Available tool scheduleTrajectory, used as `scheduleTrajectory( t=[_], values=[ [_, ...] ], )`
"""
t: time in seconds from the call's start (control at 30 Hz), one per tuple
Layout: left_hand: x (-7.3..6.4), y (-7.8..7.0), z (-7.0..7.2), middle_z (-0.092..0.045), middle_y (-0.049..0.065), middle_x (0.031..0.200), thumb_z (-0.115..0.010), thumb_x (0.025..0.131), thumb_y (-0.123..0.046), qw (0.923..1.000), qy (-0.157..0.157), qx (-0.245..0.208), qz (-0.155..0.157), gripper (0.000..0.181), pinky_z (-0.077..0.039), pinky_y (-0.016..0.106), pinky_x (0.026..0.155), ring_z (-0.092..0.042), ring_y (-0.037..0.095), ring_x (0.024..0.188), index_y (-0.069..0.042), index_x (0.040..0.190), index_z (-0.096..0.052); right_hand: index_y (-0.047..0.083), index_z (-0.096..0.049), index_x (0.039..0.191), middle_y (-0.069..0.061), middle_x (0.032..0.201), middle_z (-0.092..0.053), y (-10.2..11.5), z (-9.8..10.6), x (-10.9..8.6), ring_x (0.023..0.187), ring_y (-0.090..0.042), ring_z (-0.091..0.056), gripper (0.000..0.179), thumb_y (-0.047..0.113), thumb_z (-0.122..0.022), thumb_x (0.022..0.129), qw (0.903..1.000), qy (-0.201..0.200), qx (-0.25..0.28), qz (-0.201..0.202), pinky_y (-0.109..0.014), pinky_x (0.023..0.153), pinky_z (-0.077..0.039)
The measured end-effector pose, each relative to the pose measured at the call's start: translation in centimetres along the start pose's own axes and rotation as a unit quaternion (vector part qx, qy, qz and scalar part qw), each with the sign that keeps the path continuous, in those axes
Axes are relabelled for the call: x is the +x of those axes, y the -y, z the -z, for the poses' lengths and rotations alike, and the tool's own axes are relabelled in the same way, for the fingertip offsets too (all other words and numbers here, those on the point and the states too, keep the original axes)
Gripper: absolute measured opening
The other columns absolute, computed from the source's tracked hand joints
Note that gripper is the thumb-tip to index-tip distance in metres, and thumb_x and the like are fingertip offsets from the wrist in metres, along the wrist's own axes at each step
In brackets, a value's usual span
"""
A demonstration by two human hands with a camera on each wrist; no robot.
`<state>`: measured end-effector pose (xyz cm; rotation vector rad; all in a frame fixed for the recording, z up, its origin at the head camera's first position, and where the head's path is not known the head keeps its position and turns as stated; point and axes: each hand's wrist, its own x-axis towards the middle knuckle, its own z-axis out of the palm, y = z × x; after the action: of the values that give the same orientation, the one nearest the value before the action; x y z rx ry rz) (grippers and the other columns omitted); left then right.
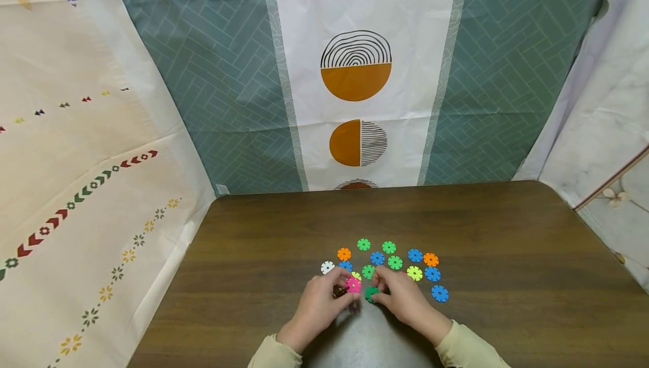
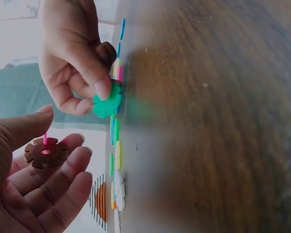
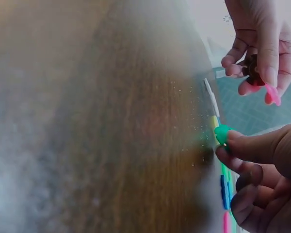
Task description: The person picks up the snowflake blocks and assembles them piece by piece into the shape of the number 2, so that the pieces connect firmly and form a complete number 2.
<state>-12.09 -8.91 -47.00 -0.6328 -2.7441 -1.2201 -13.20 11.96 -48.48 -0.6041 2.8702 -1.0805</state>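
Notched plastic flower discs are in play in both hands. My left hand (image 1: 320, 301) pinches a pink disc (image 1: 354, 285) between thumb and fingers. A dark brown disc (image 2: 37, 159) is joined crosswise to the pink one, standing in front of the fingers in the left wrist view. A short way to the right, my right hand (image 1: 408, 299) pinches a green disc (image 1: 370, 295) by its edge, thumb on one face. The green disc and the joined pair are apart, both held low over the near middle of the table.
Beyond the hands, loose discs lie spread on the brown wooden table (image 1: 243, 278): a white one (image 1: 327, 267), orange ones (image 1: 344, 254), several blue (image 1: 440, 293) and green ones (image 1: 363, 244), and a yellow one (image 1: 414, 273). A patterned cloth (image 1: 223, 86) hangs behind the table's far edge.
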Motion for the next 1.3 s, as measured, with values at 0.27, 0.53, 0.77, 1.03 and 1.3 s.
scheduleTrajectory(
  t=[0.27,0.53,0.77,1.03,1.3],
  values=[
    [-0.1,-0.1,-0.2,-0.069,-0.014,0.082,-0.078,0.084,-0.022,0.9998,-0.011,0.011,-0.013,0.027,-0.049,0.023,0.068,-0.058,-0.001,0.072,-0.015,0.107,-0.065,0.018,-0.067,0.084,0.015,0.073,-0.060,-0.1,0.8,-0.8,0.067,-0.001,-0.054,0.010,0.012,-0.075,0.085,0.9980,-0.027,0.056,0.001,-0.024,0.062,-0.047],
    [-0.2,-0.2,-0.5,-0.069,-0.012,0.082,-0.079,0.083,-0.019,0.9992,-0.022,-0.006,-0.031,0.026,-0.050,0.020,0.066,-0.059,-0.002,0.071,-0.018,0.105,-0.064,0.016,-0.063,0.087,0.001,0.076,-0.069,0.2,1.5,-1.4,0.049,-0.008,-0.052,0.007,0.015,-0.067,0.093,0.9909,-0.023,0.130,-0.027,-0.025,0.049,-0.049],
    [-0.2,-0.3,-0.6,-0.067,-0.011,0.082,-0.077,0.085,-0.024,0.9994,-0.010,-0.014,-0.031,0.026,-0.051,0.020,0.064,-0.059,-0.001,0.071,-0.021,0.108,-0.065,0.017,-0.063,0.089,0.001,0.075,-0.068,0.5,2.0,-1.7,0.049,-0.013,-0.055,0.006,0.015,-0.066,0.093,0.9899,-0.024,0.138,-0.023,-0.026,0.051,-0.048],
    [0.0,-0.5,-0.7,-0.067,-0.011,0.086,-0.074,0.087,-0.022,0.9987,0.007,-0.038,-0.035,0.024,-0.051,0.019,0.066,-0.060,0.001,0.073,-0.022,0.110,-0.067,0.020,-0.063,0.090,0.003,0.075,-0.067,0.5,2.2,-2.0,0.051,-0.012,-0.055,0.009,0.012,-0.066,0.093,0.9919,-0.028,0.123,-0.005,-0.026,0.053,-0.048],
    [0.1,-0.6,-0.8,-0.069,-0.010,0.091,-0.071,0.090,-0.024,0.9979,0.025,-0.041,-0.043,0.022,-0.052,0.019,0.071,-0.061,-0.001,0.078,-0.018,0.111,-0.069,0.021,-0.064,0.089,0.004,0.074,-0.067,0.6,2.2,-1.9,0.051,-0.009,-0.054,0.008,0.015,-0.066,0.093,0.9924,-0.042,0.115,0.011,-0.025,0.054,-0.047]
  ],
)
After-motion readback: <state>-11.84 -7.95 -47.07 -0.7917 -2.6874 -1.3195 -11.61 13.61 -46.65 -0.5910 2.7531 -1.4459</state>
